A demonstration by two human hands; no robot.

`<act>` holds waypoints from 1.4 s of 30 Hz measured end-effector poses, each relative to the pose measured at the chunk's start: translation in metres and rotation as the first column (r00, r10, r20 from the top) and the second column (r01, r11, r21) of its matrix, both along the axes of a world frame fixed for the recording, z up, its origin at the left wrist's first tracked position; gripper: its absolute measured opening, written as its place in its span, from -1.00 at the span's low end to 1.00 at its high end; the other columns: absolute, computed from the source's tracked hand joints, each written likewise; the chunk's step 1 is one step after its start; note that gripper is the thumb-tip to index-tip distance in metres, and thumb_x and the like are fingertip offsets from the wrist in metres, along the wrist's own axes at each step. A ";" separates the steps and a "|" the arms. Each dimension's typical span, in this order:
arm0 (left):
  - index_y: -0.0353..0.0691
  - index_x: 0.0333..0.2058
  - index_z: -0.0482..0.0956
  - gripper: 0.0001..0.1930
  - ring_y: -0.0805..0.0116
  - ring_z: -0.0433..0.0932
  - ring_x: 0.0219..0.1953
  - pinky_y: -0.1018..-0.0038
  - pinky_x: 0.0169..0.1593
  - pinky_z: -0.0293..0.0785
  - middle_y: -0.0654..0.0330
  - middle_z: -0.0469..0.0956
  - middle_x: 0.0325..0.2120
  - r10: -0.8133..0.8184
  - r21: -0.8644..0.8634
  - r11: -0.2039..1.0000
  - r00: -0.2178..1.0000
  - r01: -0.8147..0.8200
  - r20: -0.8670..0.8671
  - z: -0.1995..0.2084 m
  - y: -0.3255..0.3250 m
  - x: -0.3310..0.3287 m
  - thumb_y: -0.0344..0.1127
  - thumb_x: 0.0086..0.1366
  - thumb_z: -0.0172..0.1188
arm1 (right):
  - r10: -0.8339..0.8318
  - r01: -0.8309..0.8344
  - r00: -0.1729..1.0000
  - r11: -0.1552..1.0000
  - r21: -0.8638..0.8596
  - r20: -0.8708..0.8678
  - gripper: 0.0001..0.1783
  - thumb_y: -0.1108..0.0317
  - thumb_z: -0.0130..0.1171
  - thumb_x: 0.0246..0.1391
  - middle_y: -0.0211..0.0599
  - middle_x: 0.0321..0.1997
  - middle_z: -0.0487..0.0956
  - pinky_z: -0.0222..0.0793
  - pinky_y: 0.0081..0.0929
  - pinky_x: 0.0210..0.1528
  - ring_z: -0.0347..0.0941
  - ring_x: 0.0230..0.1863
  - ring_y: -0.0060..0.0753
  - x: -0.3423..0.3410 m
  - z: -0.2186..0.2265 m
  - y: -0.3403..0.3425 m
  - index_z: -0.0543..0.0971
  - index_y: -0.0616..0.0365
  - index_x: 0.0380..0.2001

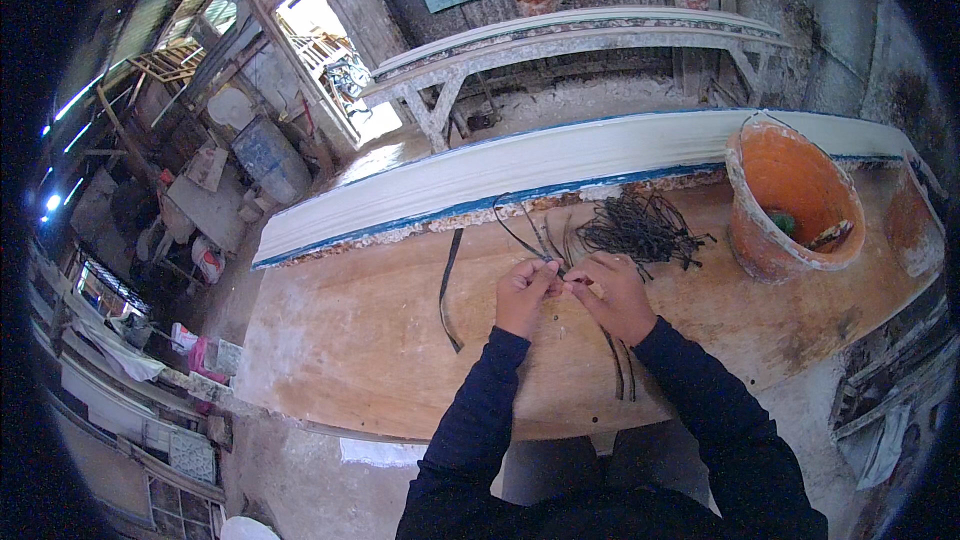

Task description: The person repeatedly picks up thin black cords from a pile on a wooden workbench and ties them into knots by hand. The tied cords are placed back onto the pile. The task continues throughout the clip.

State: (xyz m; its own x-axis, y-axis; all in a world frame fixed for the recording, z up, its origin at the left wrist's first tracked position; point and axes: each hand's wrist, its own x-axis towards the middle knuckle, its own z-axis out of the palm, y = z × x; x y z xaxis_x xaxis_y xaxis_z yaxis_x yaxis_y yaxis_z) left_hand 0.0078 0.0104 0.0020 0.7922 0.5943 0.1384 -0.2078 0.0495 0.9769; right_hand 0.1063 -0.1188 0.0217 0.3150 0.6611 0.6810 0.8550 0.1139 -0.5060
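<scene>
Over the middle of the wooden board, my left hand (527, 294) and my right hand (612, 295) are close together, fingertips nearly meeting. Both pinch a thin black strip (517, 234), which loops up beyond my left hand. Ends of dark strips (618, 368) trail over the board below my right hand. The part between my fingers is mostly hidden. Beyond my right hand is a pile of black strips (640, 228), tangled and apparently knotted. A single loose black strip (447, 295) lies to the left of my left hand.
A long white moulding (480, 172) with a blue edge runs along the board's far side. To the right stands an orange bucket (750, 215), smeared with white, with things inside. The wooden board (340, 340) ends near my body. Behind is a long white bench (560, 50).
</scene>
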 end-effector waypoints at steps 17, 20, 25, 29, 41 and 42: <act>-0.24 -0.43 0.43 -0.85 0.43 0.54 -0.41 0.56 -0.32 0.46 0.18 0.54 -0.47 -0.027 -0.127 0.992 1.000 0.026 -0.011 0.004 -0.004 0.000 -0.28 0.20 0.07 | 0.022 -0.034 0.822 0.999 -0.011 -0.569 -0.95 0.49 0.13 -0.09 -0.41 -0.52 0.48 0.26 -0.69 -0.37 0.37 -0.45 -0.66 0.001 -0.004 0.003 0.46 0.21 -0.52; -0.27 -0.41 0.44 -0.85 0.42 0.53 -0.40 0.56 -0.31 0.46 0.17 0.54 -0.44 -0.040 -0.122 0.992 0.999 0.042 0.017 0.006 -0.006 -0.001 -0.29 0.19 0.08 | 0.147 -0.141 0.700 0.988 0.067 -0.699 -0.95 0.50 0.11 -0.06 -0.46 -0.47 0.48 0.26 -0.71 -0.35 0.35 -0.42 -0.70 0.010 -0.012 0.005 0.45 0.21 -0.48; -0.31 -0.35 0.48 -0.84 0.44 0.51 -0.40 0.56 -0.28 0.44 0.16 0.54 -0.40 -0.049 -0.060 0.997 0.998 0.050 0.026 -0.007 0.001 -0.001 -0.33 0.17 0.10 | 0.233 -0.208 0.488 0.967 0.148 -0.841 -0.90 0.49 0.10 -0.03 -0.44 -0.42 0.48 0.29 -0.72 -0.33 0.36 -0.39 -0.70 0.010 -0.010 0.006 0.46 0.22 -0.37; -0.31 -0.34 0.51 -0.86 0.47 0.49 -0.39 0.56 -0.27 0.43 0.19 0.54 -0.39 -0.071 -0.020 0.997 0.996 0.072 0.052 -0.010 0.001 0.000 -0.37 0.16 0.10 | 0.309 -0.254 0.131 0.929 0.269 -0.942 -0.84 0.47 0.10 -0.02 -0.41 -0.40 0.49 0.32 -0.71 -0.33 0.39 -0.36 -0.65 0.014 -0.016 0.005 0.47 0.21 -0.31; -0.30 -0.33 0.52 -0.85 0.46 0.46 -0.37 0.54 -0.23 0.38 0.21 0.54 -0.38 -0.147 0.078 0.987 0.981 0.138 0.123 -0.002 -0.003 -0.005 -0.37 0.13 0.13 | 0.333 -0.351 -0.215 0.851 0.391 -0.918 -0.78 0.41 0.07 0.02 -0.49 -0.37 0.49 0.37 -0.70 -0.31 0.39 -0.38 -0.70 0.015 -0.011 0.002 0.43 0.15 -0.20; -0.30 -0.33 0.52 -0.85 0.46 0.46 -0.37 0.54 -0.23 0.37 0.22 0.54 -0.38 -0.147 0.090 0.987 0.980 0.136 0.134 -0.002 -0.004 -0.005 -0.37 0.13 0.13 | 0.329 -0.352 -0.221 0.851 0.390 -0.918 -0.77 0.42 0.07 0.02 -0.49 -0.38 0.48 0.37 -0.70 -0.31 0.39 -0.39 -0.70 0.015 -0.011 0.002 0.43 0.16 -0.20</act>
State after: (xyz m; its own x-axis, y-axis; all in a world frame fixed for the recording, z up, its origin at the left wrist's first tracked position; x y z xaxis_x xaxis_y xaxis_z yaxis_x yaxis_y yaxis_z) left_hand 0.0032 0.0066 0.0005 0.8370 0.4603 0.2959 -0.3388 0.0114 0.9408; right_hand 0.1213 -0.1167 0.0104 0.3167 0.9451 -0.0804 -0.6895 0.1712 -0.7038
